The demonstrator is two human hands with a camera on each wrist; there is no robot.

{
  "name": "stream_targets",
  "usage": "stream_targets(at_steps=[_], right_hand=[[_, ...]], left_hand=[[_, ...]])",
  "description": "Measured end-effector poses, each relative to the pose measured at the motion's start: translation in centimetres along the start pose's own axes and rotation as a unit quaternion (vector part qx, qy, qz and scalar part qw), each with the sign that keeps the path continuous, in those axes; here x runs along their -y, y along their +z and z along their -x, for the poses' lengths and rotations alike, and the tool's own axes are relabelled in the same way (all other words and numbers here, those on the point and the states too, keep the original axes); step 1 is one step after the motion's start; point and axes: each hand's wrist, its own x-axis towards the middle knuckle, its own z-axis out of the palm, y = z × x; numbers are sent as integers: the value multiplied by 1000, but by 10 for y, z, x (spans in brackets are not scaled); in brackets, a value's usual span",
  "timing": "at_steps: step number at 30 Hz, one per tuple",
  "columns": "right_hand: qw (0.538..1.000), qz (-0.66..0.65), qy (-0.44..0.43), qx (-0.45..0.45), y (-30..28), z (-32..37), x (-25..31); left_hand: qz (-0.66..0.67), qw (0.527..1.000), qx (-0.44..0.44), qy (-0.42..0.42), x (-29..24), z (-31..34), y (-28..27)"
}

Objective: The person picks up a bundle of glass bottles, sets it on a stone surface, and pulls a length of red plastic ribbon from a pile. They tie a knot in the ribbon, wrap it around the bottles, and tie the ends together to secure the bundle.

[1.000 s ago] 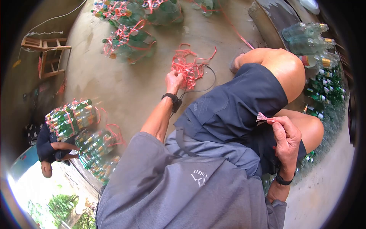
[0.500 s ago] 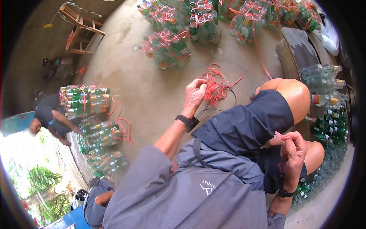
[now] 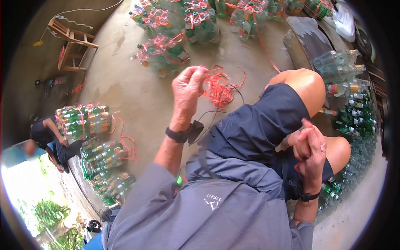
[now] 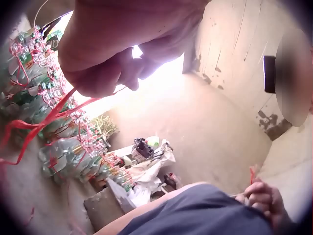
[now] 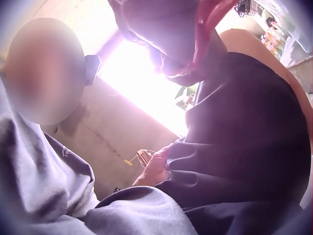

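Observation:
My left hand point(image 3: 187, 93) is raised over the floor, thumb and fingertips pinching red plastic twine. Strands of the twine point(image 4: 29, 127) trail out from those fingers in the left wrist view. Just right of this hand, a loose tangle of red twine point(image 3: 221, 89) lies on the concrete. Above my thigh, my right hand point(image 3: 310, 152) curls its fingers round more red twine, whose end point(image 4: 253, 175) sticks up past the fingertips in the left wrist view. Close up in the right wrist view, a red strand point(image 5: 208, 36) runs along this hand. A dark cable hangs by the left wrist.
Bundles of bottles point(image 3: 162, 56) tied with red twine stand ahead. More bottles point(image 3: 354, 104) are piled on the right. Farther left, another person point(image 3: 50, 137) bends beside green bottle stacks point(image 3: 102, 154). A wooden stool point(image 3: 75, 46) and a stone slab point(image 3: 310, 37) flank the floor.
My left hand has lifted off the tangle, its fingertips now left of it. The right hand has turned and curled tighter, and the frayed twine end no longer fans out. The head view has shifted.

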Motion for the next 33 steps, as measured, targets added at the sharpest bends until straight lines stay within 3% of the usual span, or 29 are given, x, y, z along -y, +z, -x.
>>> stream_targets(at_steps=[4, 13, 16, 19, 21, 23, 25, 26, 27, 29, 31, 33], right_hand=[[996, -25, -3, 86, -1, -10, -7], [995, 5, 19, 97, 46, -24, -4], [987, -57, 60, 139, 47, -32, -12], [984, -120, 97, 91, 64, -37, -15], [979, -125, 107, 122, 59, -45, -22], [964, -195, 155, 96, 64, -49, -23], [960, -210, 165, 87, 66, -50, -19], [957, -215, 177, 84, 67, -50, -17], [954, -219, 189, 81, 70, -51, -14], [958, -211, 192, 34, 69, -54, -11], [955, -244, 143, 93, 53, -56, -16], [967, -223, 97, 75, 51, -53, -7]], left_hand=[[66, 996, 62, 2, -31, 2, 4], [245, 957, 156, -22, -68, 20, 31], [224, 959, 175, 1, -72, 31, 40], [135, 968, 210, -5, -74, 44, 47], [-18, 971, 239, 14, -75, 54, 56], [-23, 962, 266, 50, -70, 60, 61], [-164, 918, 332, 142, -67, 65, 65], [-147, 919, 348, 117, -64, 67, 69], [-194, 883, 375, 203, -57, 63, 69], [-185, 902, 358, 156, -54, 73, 75], [-204, 893, 361, 176, -52, 71, 75], [-221, 883, 364, 195, -51, 68, 75]])
